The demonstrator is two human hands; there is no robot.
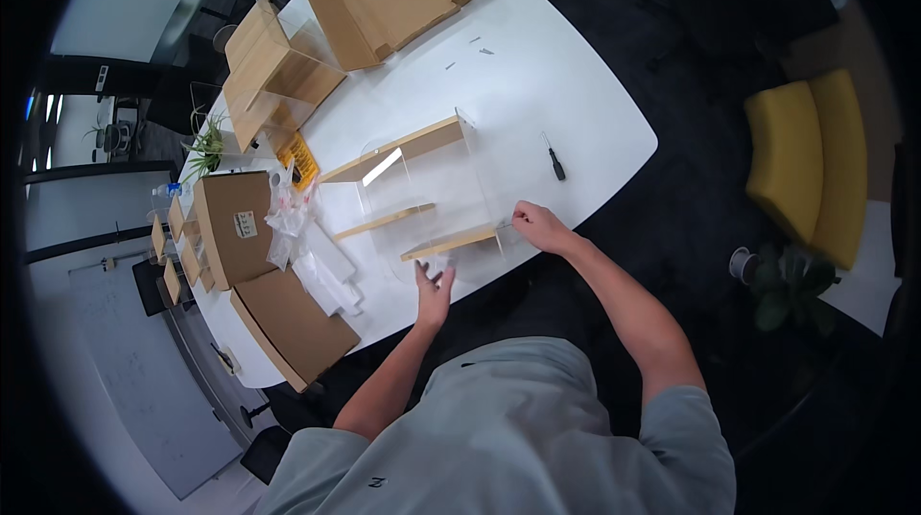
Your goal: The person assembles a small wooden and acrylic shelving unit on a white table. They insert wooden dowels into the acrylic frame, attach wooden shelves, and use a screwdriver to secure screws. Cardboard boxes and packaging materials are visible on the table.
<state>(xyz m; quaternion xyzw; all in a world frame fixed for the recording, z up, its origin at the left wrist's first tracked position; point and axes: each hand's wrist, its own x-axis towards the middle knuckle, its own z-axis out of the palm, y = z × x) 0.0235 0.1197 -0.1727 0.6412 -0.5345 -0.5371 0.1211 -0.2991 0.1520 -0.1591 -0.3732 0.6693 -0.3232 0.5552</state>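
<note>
A partly joined shelf of clear acrylic panels (pixel 488 191) and light wooden boards lies on the white table in front of me. One long board (pixel 395 151) forms its far side, a shorter board (pixel 386 220) is in the middle, and another board (pixel 449 244) is nearest me. My left hand (pixel 435 296) is at the near board's left end, fingers spread, holding nothing I can see. At that board's right end my right hand (pixel 543 228) pinches its fingers by the clear panel's edge. What lies between those fingertips is too small to make out.
A black-handled screwdriver (pixel 556 166) and several small metal pieces (pixel 486 52) lie on the table (pixel 604 122). An open carton (pixel 389 2), a wooden unit (pixel 273 69), a yellow case (pixel 299 162), clear plastic wrapping (pixel 312 256) and a cardboard box (pixel 230 232) stand around the shelf.
</note>
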